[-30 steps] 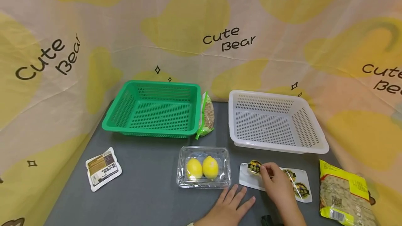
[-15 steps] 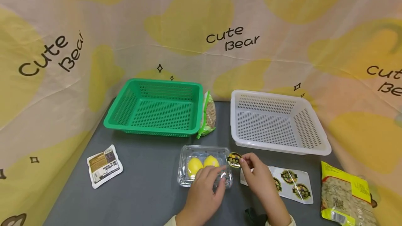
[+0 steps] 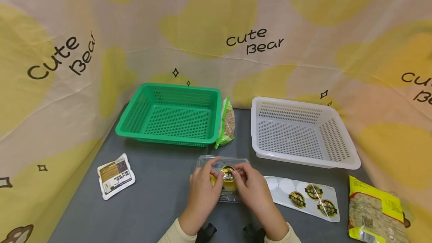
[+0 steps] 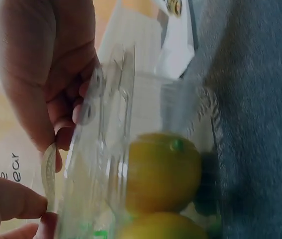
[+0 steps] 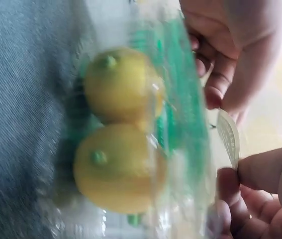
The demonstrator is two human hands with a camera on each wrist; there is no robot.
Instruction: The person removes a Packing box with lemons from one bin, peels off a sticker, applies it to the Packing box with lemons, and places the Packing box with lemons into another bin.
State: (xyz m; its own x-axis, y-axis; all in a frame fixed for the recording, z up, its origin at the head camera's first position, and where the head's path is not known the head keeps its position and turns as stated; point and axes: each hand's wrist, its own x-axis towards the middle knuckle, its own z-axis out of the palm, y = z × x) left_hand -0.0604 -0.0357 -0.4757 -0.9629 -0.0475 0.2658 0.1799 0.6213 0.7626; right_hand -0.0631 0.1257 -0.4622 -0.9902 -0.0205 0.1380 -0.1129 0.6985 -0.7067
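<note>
Both hands are over a clear plastic box [image 3: 233, 197] with yellow lemons [image 4: 163, 172] inside. My left hand [image 3: 206, 190] pinches one edge of a round black-and-gold sticker [image 3: 228, 173] between thumb and finger. Its opposite edge is pinched by my right hand [image 3: 254, 186]. In the right wrist view the sticker [image 5: 229, 137] appears edge-on, slightly bowed, just off the lid. The hands partly cover the box and the lemons in the head view. Right of the box lies a white sticker sheet [image 3: 281, 194] with several round stickers on it.
A green basket [image 3: 168, 139] stands at the back left, a white basket [image 3: 303, 161] at the back right. Between them leans a bag [image 3: 228, 123] with a green edge. A flat packet [image 3: 116, 177] lies left, a yellow bag [image 3: 376, 213] far right.
The right hand has carried the sticker left from the sheet to above the box. The left hand has moved from the table onto the sticker's other edge, which it pinches.
</note>
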